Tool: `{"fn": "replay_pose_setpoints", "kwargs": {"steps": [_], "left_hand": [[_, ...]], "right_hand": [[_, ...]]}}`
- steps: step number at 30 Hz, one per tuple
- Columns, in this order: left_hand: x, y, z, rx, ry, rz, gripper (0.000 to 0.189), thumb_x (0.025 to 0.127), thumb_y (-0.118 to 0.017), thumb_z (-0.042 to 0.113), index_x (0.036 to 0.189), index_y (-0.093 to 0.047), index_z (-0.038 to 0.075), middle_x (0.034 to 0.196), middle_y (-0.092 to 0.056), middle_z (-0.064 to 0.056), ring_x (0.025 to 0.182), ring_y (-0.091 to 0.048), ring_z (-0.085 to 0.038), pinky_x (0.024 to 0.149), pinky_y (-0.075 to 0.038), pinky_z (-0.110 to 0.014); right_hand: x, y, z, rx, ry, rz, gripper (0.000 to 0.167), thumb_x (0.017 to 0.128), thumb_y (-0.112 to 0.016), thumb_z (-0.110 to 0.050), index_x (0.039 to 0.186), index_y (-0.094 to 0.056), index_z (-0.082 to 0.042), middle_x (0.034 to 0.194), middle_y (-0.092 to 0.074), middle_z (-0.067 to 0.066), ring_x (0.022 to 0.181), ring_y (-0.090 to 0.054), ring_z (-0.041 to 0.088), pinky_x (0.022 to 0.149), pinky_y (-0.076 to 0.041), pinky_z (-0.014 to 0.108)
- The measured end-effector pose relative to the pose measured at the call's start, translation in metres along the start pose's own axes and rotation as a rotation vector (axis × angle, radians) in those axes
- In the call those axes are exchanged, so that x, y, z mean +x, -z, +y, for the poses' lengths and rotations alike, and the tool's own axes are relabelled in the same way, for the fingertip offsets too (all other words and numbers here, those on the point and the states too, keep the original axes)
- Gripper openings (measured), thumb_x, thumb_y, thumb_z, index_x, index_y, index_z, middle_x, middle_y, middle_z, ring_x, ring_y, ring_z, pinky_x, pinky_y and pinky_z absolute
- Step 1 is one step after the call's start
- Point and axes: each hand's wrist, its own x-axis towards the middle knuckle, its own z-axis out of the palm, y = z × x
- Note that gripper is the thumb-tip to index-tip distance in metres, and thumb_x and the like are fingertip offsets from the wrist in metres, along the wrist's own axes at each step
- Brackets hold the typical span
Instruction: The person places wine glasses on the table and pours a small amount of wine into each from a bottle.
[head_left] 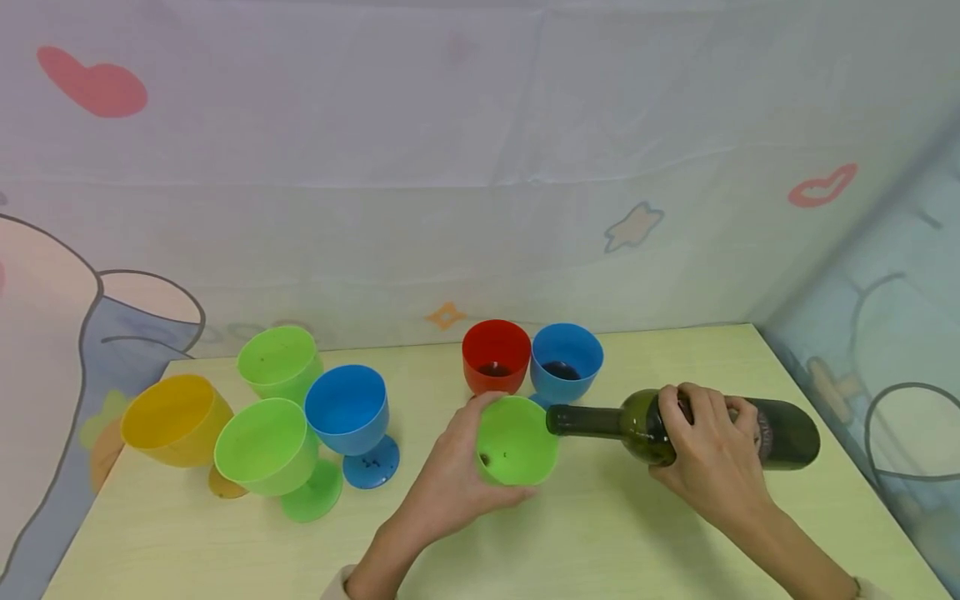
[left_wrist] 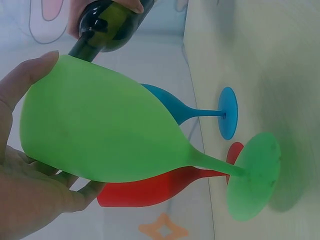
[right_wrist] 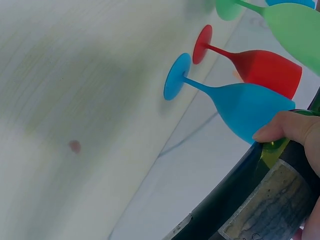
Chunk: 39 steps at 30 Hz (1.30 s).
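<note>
My left hand grips a light green plastic wine glass round its bowl, thumb on the near side. In the left wrist view its stem and round foot show over the table. A small dark spot of liquid lies inside the bowl. With my right hand I hold a dark green wine bottle round its body, lying nearly level. The bottle's neck points left, its mouth right at the green glass's rim. A paper label shows on the bottle in the right wrist view.
Behind the held glass stand a red glass and a blue glass, both with dark liquid inside. At the left are a yellow glass, another blue glass and two green glasses, one in front. A printed cloth hangs behind the table.
</note>
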Motion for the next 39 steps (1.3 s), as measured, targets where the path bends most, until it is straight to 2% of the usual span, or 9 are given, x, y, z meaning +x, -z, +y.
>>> {"fn": "replay_pose_setpoints", "kwargs": {"steps": [11,22,32,39], "left_hand": [[0.0,0.0,0.0,-0.017,-0.018,-0.012,0.086,0.064,-0.083,0.018,0.133,-0.034,0.009,0.123,-0.046,-0.006,0.112,-0.043,-0.027,0.081,-0.046,-0.047],[0.001,-0.001,0.001,0.013,-0.027,-0.001,0.086,0.063,-0.083,0.02,0.133,-0.035,0.008,0.121,-0.047,-0.004,0.11,-0.043,-0.025,0.081,-0.044,-0.044],[0.001,-0.002,0.0,0.024,-0.042,0.007,0.085,0.062,-0.083,0.019,0.132,-0.037,0.008,0.12,-0.047,-0.005,0.11,-0.043,-0.026,0.08,-0.043,-0.044],[0.001,-0.003,0.001,0.032,-0.028,0.004,0.086,0.061,-0.084,0.018,0.132,-0.037,0.009,0.12,-0.047,-0.005,0.11,-0.042,-0.026,0.078,-0.045,-0.042]], "right_hand": [[0.003,0.003,0.002,-0.015,0.024,-0.009,0.075,0.035,-0.082,-0.012,0.101,-0.048,0.002,0.093,-0.05,0.024,0.083,-0.049,0.041,0.068,-0.034,0.06],[0.008,0.008,0.005,-0.046,0.089,0.001,0.078,0.034,-0.083,-0.016,0.101,-0.048,0.003,0.093,-0.05,0.026,0.084,-0.05,0.042,0.069,-0.035,0.06],[0.011,0.013,0.006,-0.074,0.117,-0.04,0.082,0.034,-0.085,-0.021,0.103,-0.046,0.003,0.094,-0.049,0.027,0.085,-0.05,0.042,0.07,-0.034,0.058],[0.014,0.016,0.007,-0.072,0.133,-0.052,0.083,0.034,-0.084,-0.021,0.104,-0.046,0.003,0.093,-0.05,0.028,0.085,-0.05,0.043,0.07,-0.034,0.059]]}}
